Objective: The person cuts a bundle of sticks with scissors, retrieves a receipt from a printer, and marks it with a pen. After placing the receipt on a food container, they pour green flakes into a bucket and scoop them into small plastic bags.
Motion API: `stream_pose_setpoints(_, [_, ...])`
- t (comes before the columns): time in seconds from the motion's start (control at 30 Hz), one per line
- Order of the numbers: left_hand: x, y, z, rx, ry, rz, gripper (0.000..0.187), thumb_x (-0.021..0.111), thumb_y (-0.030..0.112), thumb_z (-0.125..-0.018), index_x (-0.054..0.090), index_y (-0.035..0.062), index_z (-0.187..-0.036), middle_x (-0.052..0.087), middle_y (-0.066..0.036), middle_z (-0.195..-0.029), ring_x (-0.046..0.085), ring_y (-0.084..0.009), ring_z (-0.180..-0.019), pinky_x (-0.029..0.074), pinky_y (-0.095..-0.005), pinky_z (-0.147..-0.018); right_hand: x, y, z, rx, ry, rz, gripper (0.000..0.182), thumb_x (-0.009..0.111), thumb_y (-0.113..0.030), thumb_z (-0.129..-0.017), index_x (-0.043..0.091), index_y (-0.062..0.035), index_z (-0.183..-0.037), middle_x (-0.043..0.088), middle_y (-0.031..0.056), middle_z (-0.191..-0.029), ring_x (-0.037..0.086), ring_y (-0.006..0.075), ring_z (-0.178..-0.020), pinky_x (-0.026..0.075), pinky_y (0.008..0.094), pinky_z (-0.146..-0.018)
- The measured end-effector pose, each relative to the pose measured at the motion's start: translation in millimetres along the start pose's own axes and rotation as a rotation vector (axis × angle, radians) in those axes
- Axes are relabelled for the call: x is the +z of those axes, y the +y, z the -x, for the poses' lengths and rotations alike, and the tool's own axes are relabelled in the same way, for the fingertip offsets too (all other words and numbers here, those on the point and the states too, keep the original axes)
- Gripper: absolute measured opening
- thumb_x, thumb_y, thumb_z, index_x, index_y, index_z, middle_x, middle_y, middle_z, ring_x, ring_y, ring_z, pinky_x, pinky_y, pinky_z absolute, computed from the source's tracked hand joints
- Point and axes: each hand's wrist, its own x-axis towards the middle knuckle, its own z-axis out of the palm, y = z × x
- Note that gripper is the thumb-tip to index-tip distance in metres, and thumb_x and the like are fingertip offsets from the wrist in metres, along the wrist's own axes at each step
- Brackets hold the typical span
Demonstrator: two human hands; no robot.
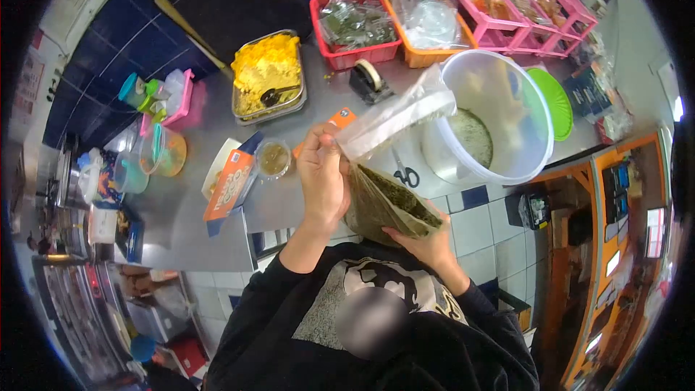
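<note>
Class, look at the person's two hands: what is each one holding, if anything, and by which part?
Both hold one clear plastic bag of dark green leaves. The left hand pinches its open top edge; the right hand supports its filled bottom.

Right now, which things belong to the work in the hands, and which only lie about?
In hand:
- clear plastic bag of dark green leaves
- left hand, at the bag's top
- right hand, under the bag

Lying about:
- black-handled scissors
- metal tray of yellow food
- black tape dispenser

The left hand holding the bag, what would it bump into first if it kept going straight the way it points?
Probably the small tub of brownish sauce, just beyond the left hand on the steel counter; depth is hard to judge here.
</note>
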Motion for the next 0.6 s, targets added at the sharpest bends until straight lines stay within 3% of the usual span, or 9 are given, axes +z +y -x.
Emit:
stream_pose_setpoints(0.13, [59,9,-17,-0.137,-0.122,0.054,0.014,0.054,0.019,-0.093,0.056,0.0049,-0.09,0.055,0.002,-0.083,0.05,-0.0066,-0.077,0.04,-0.0222,-0.071,-43,-53,-2,0.066,0.248,-0.124,0.047,0.084,-0.017,-0.063,0.062,0.0042,-0.099,0.067,0.0099,-0.089,0.064,0.0171,-0.076,0.051,0.0278,-0.072])
stream_pose_setpoints(0.2, [91,10,-43,0.088,-0.387,-0.364,0.016,0.056,0.017,-0.091,0.058,0.001,-0.091,0.057,0.001,-0.083,0.053,-0.0094,-0.079,0.041,-0.0255,-0.074,-76,-43,1,-0.022,0.271,0.008,0.059,0.084,-0.018,-0.065,0.055,0.0067,-0.11,0.062,0.0133,-0.108,0.061,0.0214,-0.095,0.049,0.0318,-0.084])
stream_pose_setpoints(0.27, [139,13,-60,0.175,-0.501,-0.425,0.023,0.06,0.02,-0.089,0.061,-0.0022,-0.09,0.06,-0.001,-0.085,0.053,-0.0102,-0.078,0.042,-0.0265,-0.073,-102,-55,-15,0.08,0.324,-0.392,0.061,0.081,-0.018,-0.069,0.05,0.0059,-0.117,0.06,0.0129,-0.109,0.06,0.0221,-0.097,0.048,0.0327,-0.086])
stream_pose_setpoints(0.3, [159,8,-72,0.221,-0.56,-0.467,0.023,0.061,0.021,-0.088,0.062,-0.0023,-0.09,0.061,-0.002,-0.085,0.053,-0.0102,-0.078,0.042,-0.0263,-0.074,-118,-59,-22,0.072,0.341,-0.381,0.061,0.081,-0.018,-0.069,0.05,0.0059,-0.117,0.06,0.0129,-0.109,0.06,0.0221,-0.097,0.048,0.0327,-0.086])
stream_pose_setpoints(0.33, [179,4,-85,0.271,-0.618,-0.509,0.024,0.063,0.021,-0.087,0.063,-0.0025,-0.091,0.062,-0.003,-0.086,0.053,-0.0102,-0.079,0.042,-0.026,-0.075,-135,-62,-29,0.229,0.275,-0.622,0.059,0.078,-0.017,-0.072,0.049,0.0049,-0.119,0.06,0.0126,-0.109,0.061,0.0217,-0.097,0.049,0.0334,-0.086])
stream_pose_setpoints(0.4, [196,-26,-112,0.257,-0.663,-0.512,0.019,0.063,0.015,-0.087,0.064,0.0007,-0.099,0.061,-0.002,-0.095,0.052,-0.0067,-0.084,0.042,-0.0225,-0.072,-159,-61,-45,0.448,0.192,-0.936,0.049,0.069,-0.016,-0.08,0.048,0.0024,-0.12,0.061,0.0122,-0.108,0.062,0.0214,-0.097,0.051,0.0355,-0.086])
stream_pose_setpoints(0.47, [204,-55,-132,0.033,-0.746,-0.341,0.019,0.064,0.011,-0.085,0.064,0.0012,-0.101,0.061,-0.001,-0.097,0.053,-0.0069,-0.083,0.043,-0.0215,-0.071,-173,-44,-59,0.571,0.117,-1.232,0.044,0.063,-0.02,-0.085,0.048,0.0006,-0.121,0.061,0.0124,-0.111,0.063,0.0225,-0.096,0.053,0.0371,-0.083])
stream_pose_setpoints(0.53, [199,-78,-155,0.035,-0.822,-0.325,0.025,0.064,0.006,-0.082,0.064,0.0039,-0.107,0.06,0.0,-0.1,0.056,-0.0075,-0.085,0.044,-0.0204,-0.073,-180,-35,-67,0.577,0.104,-1.327,0.041,0.059,-0.022,-0.087,0.048,-0.0005,-0.121,0.061,0.0121,-0.111,0.063,0.0224,-0.095,0.053,0.0375,-0.082])
stream_pose_setpoints(0.6, [194,-79,-166,0.108,-0.934,-0.606,0.033,0.059,-0.003,-0.079,0.064,0.0051,-0.11,0.063,-0.003,-0.09,0.059,-0.0097,-0.082,0.045,-0.0212,-0.066,-190,-19,-73,0.589,0.08,-1.422,0.039,0.056,-0.024,-0.09,0.049,-0.0017,-0.121,0.061,0.0118,-0.111,0.064,0.0223,-0.094,0.054,0.0378,-0.081])
